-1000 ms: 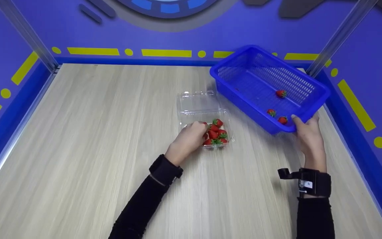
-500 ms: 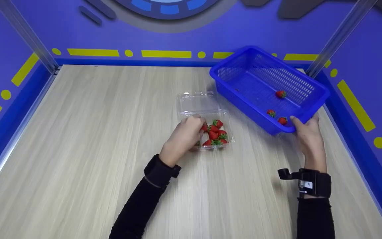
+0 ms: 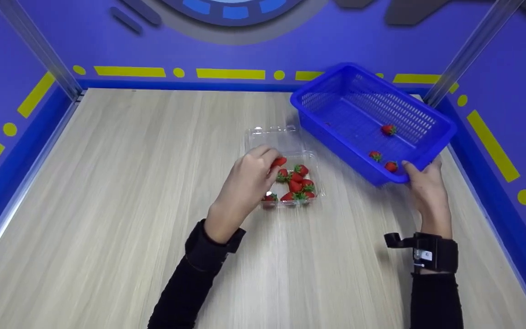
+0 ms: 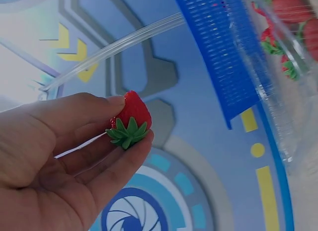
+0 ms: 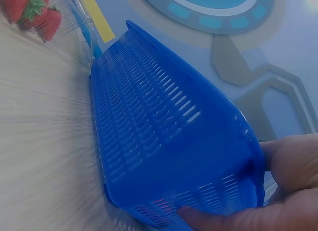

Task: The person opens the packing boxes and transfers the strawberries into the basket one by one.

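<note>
Between thumb and fingertips, my left hand [image 3: 249, 180] pinches a strawberry [image 4: 130, 122] with a green leafy cap, held above the clear plastic box [image 3: 316, 176]. Several strawberries [image 3: 296, 185] lie in that box, whose lid [image 3: 274, 140] is folded back flat. At the right, my right hand [image 3: 428, 194] grips the near corner of a blue plastic basket [image 3: 336, 145], thumb over the rim and fingers along the outside. Inside the basket sit a strawberry [image 3: 388, 130] near the far side and two others close to my thumb. The right wrist view shows the basket's slotted outer wall [image 5: 149, 112].
A wood-grain tabletop [image 3: 130, 205] carries everything. Blue panels [image 3: 244, 57] with yellow marks stand along its back and both sides. Metal posts [image 3: 473, 50] rise at the back corners. The box stands just left of the basket.
My left hand has drawn up and back to the left from the box, lifting a strawberry out of it. The right hand and the basket stay where they were.
</note>
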A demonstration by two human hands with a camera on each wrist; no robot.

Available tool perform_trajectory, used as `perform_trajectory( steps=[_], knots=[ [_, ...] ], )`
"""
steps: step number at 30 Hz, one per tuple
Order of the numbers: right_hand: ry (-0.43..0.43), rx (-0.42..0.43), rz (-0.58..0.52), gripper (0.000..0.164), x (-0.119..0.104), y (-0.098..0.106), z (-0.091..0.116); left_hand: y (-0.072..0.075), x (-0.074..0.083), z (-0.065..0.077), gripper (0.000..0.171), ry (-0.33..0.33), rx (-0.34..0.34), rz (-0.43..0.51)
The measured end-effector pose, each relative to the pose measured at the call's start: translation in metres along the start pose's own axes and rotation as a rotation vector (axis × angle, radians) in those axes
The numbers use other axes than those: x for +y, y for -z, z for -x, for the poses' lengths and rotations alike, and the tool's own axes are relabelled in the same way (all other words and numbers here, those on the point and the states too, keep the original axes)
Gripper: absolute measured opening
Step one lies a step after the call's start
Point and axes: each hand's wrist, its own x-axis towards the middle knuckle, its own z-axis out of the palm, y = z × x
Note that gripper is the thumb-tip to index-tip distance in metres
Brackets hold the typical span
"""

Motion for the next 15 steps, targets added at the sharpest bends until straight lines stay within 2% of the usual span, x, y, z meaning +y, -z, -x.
perform_trajectory(
  steps=[7,15],
  knots=[
    [-0.004,-0.002,0.019,0.079,-0.0002,0.0017,0.0003,0.0109,0.0099,0.0043,0.011,-0.026,0.059,-0.040],
    [0.008,-0.020,0.007,0.084,-0.0001,0.0016,0.0011,0.0105,0.0095,0.0052,0.012,-0.030,0.083,-0.056]
  ],
)
